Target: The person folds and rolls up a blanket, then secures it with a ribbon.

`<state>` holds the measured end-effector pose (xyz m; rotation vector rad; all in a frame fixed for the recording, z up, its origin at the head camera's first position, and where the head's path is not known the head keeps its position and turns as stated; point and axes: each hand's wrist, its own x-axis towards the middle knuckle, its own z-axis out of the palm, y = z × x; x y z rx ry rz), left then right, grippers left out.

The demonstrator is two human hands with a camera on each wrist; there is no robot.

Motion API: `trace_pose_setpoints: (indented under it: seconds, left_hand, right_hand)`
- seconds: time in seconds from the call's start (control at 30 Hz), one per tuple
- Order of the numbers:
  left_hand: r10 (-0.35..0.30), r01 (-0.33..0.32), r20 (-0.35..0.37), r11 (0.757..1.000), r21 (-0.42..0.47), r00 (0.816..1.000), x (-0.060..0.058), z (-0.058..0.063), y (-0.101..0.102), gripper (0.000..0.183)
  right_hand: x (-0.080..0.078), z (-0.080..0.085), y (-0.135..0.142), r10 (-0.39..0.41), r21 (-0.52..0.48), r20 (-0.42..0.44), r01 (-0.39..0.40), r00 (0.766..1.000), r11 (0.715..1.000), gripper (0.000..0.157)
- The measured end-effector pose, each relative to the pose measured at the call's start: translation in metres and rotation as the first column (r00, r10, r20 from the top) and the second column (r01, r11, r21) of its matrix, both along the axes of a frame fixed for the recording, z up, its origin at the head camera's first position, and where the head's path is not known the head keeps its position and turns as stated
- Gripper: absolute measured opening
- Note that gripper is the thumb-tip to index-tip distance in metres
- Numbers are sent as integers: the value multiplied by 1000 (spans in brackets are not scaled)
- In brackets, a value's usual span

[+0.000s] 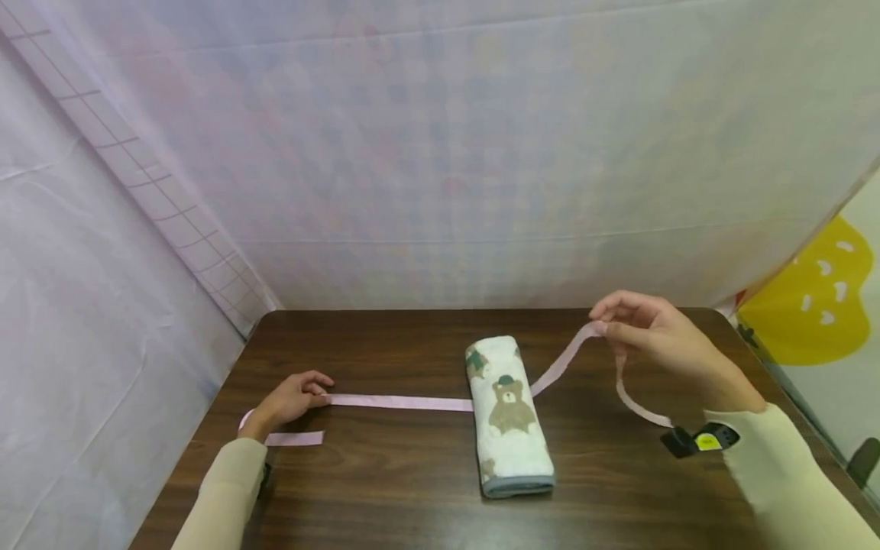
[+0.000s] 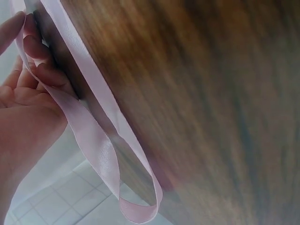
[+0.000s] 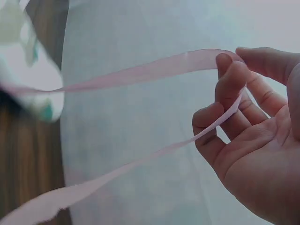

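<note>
A folded white cloth (image 1: 519, 451) with brown bears and a grey edge lies lengthwise on the table. One pale pink ribbon (image 1: 406, 402) runs beneath it, its middle hidden there. To the left, low at the tabletop, my left hand (image 1: 287, 399) pinches the ribbon between thumb and finger. Behind that hand the ribbon loop (image 2: 98, 150) doubles back, and its cut end rests on the wood. On the other side, my right hand (image 1: 653, 336) holds the ribbon up, pinched between thumb and forefinger (image 3: 234, 77). From there the tail (image 3: 154, 153) hangs down in a curve towards the wrist.
The dark brown wooden table (image 1: 385, 504) backs onto a pale patterned curtain (image 1: 447, 153). White fabric (image 1: 82, 305) hangs along the left side. Beyond the right edge shows a yellow shape (image 1: 811, 305). A black wrist device (image 1: 681, 441) sits at the right sleeve.
</note>
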<state>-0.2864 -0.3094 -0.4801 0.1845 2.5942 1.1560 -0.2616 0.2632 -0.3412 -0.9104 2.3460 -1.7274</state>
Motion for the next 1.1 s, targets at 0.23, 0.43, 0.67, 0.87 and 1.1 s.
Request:
trace_pose_setpoints:
  seconds: [0.23, 0.43, 0.67, 0.87, 1.1]
  left_hand:
    - [1, -1, 3, 1000, 4, 1000, -1, 0, -1, 30]
    - [10, -10, 4, 1000, 3, 1000, -2, 1, 0, 30]
    - [24, -24, 18, 999, 24, 1000, -2, 0, 1, 30]
    - [15, -15, 8, 999, 28, 1000, -3, -2, 0, 30]
    - [12, -13, 16, 999, 34, 1000, -3, -1, -1, 31]
  right_hand:
    - [5, 18, -56, 213, -48, -40, -215, 976, 976, 21]
    - [6, 15, -100, 294, -13, -23, -295, 955, 955, 25]
    - [8, 0, -139, 370, 25, 47, -372, 928, 928, 31]
    - [15, -16, -171, 419, 47, 151, -430, 895, 902, 39]
    - [24, -26, -206, 436, 85, 230, -465, 870, 881, 45]
